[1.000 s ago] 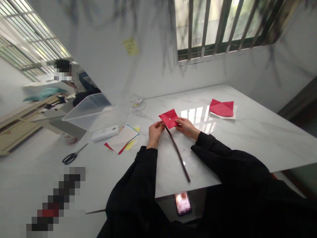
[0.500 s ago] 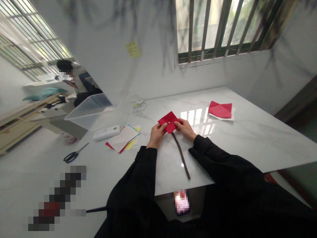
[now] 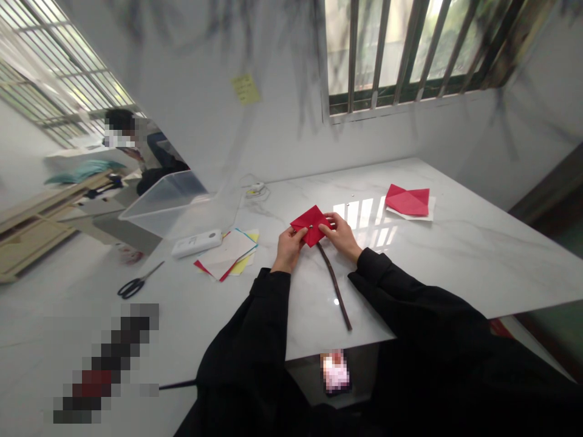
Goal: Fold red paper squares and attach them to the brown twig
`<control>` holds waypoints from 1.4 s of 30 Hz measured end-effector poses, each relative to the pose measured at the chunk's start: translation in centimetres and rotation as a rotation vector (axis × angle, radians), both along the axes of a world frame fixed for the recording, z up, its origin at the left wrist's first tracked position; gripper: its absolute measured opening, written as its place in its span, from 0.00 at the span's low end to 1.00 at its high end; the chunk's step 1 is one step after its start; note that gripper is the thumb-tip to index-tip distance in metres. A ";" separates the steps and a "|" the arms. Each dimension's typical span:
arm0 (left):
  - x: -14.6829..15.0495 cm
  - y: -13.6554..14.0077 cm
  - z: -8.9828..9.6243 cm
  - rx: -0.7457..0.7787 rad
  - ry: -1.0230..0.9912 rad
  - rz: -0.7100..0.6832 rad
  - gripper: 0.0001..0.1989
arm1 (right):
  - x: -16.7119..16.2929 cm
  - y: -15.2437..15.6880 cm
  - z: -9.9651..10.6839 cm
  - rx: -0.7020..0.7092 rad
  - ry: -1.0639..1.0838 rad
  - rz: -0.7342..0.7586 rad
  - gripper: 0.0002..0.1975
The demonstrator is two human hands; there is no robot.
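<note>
At twelve o'clock before you, your left hand (image 3: pixel 289 249) pinches the red paper (image 3: pixel 314 216) at its eight o'clock edge and your right hand (image 3: pixel 343 237) at three, a stick (image 3: pixel 335 280) running toward five; the paper looks light and easily creased, so hold its edges gently.

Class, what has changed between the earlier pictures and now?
The left grip brought its thumb onto the folded red paper square; the right grip kept hold. The slim brown stick swung right at its top, meeting the paper's lower right edge. The black-handled scissors stayed.

Likely a workroom, scissors (image 3: pixel 142 280), paper sheets (image 3: pixel 225 256), barred window (image 3: pixel 412 51)
</note>
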State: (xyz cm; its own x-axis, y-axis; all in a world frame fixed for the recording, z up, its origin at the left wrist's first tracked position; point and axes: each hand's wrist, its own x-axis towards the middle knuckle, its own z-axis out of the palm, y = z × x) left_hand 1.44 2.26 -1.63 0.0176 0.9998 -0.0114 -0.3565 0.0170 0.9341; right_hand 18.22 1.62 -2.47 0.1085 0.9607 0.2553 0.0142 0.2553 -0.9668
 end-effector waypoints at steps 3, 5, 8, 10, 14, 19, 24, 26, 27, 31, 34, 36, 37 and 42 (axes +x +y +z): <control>0.1 0.2 -0.2 0.003 0.019 0.048 0.18 | 0.2 -0.9 1.2 0.145 -0.115 -0.182 0.22; 0.2 0.2 -0.2 0.004 0.023 0.066 0.18 | 0.3 -1.3 1.8 0.245 -0.220 -0.198 0.16; 0.3 0.2 -0.2 0.008 0.022 0.059 0.19 | 0.2 -1.5 2.0 0.331 -0.339 -0.103 0.10; 0.3 0.1 -0.2 0.005 0.030 0.052 0.19 | 0.1 -1.3 1.7 0.335 -0.388 -0.044 0.11; 0.3 0.0 -0.1 0.002 0.062 0.040 0.20 | 0.0 -0.8 1.0 0.318 -0.423 -0.007 0.12; 0.4 -0.3 0.1 0.012 0.090 0.013 0.20 | 0.2 -0.6 0.6 0.324 -0.430 -0.006 0.09; 0.5 -0.4 0.3 0.019 0.099 0.018 0.19 | 0.1 -0.6 0.8 0.290 -0.380 0.014 0.06; 0.5 -0.4 0.3 0.022 0.094 0.013 0.19 | 0.1 -0.6 0.9 0.287 -0.374 0.014 0.06; 0.5 -0.4 0.4 0.023 0.091 0.011 0.19 | 0.1 -0.6 1.0 0.292 -0.385 0.013 0.06; 0.4 -0.4 0.3 0.041 0.085 0.009 0.21 | 0.2 -0.6 1.1 0.326 -0.453 0.019 0.04; 0.4 -0.3 0.3 0.043 0.107 0.004 0.23 | 0.3 -0.5 1.3 0.327 -0.447 0.029 0.04; 0.4 -0.4 0.4 0.038 0.112 -0.002 0.24 | 0.4 -0.5 1.4 0.317 -0.436 0.031 0.04; 0.4 -0.5 0.4 0.038 0.112 -0.008 0.24 | 0.4 -0.5 1.4 0.311 -0.432 0.030 0.04; 0.5 -0.6 0.6 0.043 0.123 -0.005 0.24 | 0.4 -0.5 1.5 0.303 -0.410 0.031 0.05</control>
State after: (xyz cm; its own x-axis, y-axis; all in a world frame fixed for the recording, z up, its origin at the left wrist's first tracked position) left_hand 1.94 1.62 -1.05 0.0238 0.9993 0.0294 -0.2395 -0.0229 0.9706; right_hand 18.65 1.14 -0.95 -0.0869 0.8381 0.5386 0.3649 0.5298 -0.7656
